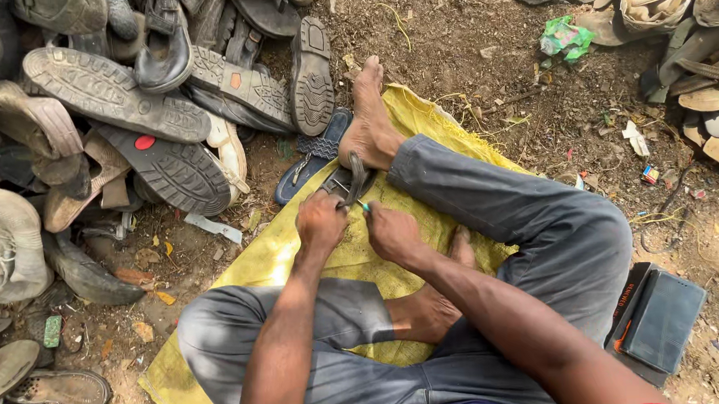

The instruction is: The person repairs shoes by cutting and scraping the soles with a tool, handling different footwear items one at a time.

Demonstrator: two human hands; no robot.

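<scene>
Fists met just above the middle of the frame. The left hand (320, 221) was curled tight, knuckles up, pinching the near edge of a dark sandal (344, 181) whose curved strap rose in a loop just above it. The right hand (393, 231) was closed too, gripping a small tool with a green tip (364, 207) that poked out toward the sandal; what kind of tool it was could not be told. Both forearms ran up from the bottom edge and converged, the left nearly upright in the picture, the right slanting in from the lower right.

The sandal lay pressed under the heel of a bare foot (368, 121) that stretched toward the top centre, toes on the dirt. A second bare foot (429, 304) was tucked under the grey trousers in the lower middle. The person sat on a yellow sack (297, 253) spread across the ground. A blue sandal (313, 155) lay just left of the dark one, partly on the sack. A heap of worn shoes (129, 99) filled the upper left, and a dark flat case (664, 318) rested at the lower right.
</scene>
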